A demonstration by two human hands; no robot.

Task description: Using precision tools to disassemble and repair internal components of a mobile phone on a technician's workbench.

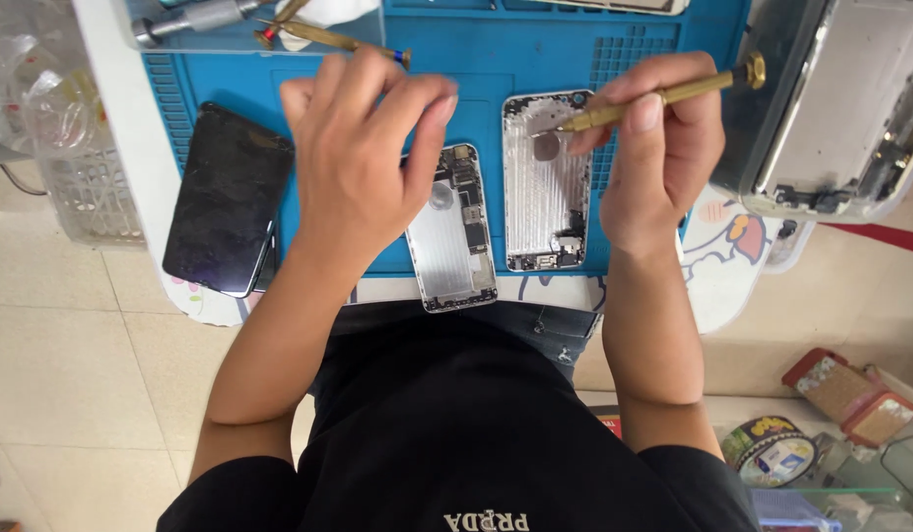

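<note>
Two phone housings are laid lengthwise: one [453, 229] pinned under left hand [363, 148] fingers, other [545, 182] beneath brass screwdriver [663, 96] pinched in nearer right hand [663, 158].

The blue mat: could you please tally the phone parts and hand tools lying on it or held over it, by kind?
Opened silver phone housings: 2, one partly under the left hand, one beside it
Dark phone screen panel: 1
Brass screwdrivers: 2, one in the right hand, one at the blue mat top edge
Total: 5
</note>
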